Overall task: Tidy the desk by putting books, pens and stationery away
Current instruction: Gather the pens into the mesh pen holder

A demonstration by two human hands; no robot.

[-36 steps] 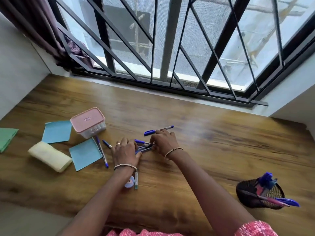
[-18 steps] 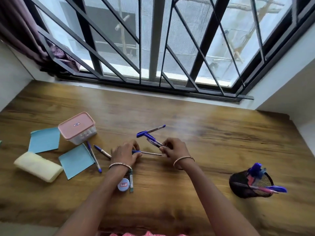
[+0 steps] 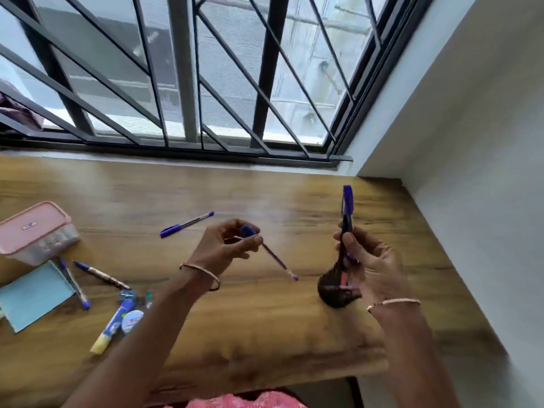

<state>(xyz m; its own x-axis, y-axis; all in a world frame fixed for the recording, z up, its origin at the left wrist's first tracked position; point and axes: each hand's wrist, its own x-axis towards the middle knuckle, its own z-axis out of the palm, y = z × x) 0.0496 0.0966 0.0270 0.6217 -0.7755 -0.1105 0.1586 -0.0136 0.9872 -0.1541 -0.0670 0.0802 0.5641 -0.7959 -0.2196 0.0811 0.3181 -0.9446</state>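
Blue pens upright, pinched in right hand [image 3: 365,257] | cup [image 3: 335,293] directly below | left hand [image 3: 223,248] pinches 1 pen [image 3: 275,256], tip toward cup

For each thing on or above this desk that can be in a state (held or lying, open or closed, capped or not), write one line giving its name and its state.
Left hand: holds a slanted pen above the desk.
Right hand: grips upright pens over the mesh pen holder.
Pink-lidded box: closed.
Blue pen: capped, lying loose on the desk.
Blue paper: lying flat.
Correction pen: lying on the desk.
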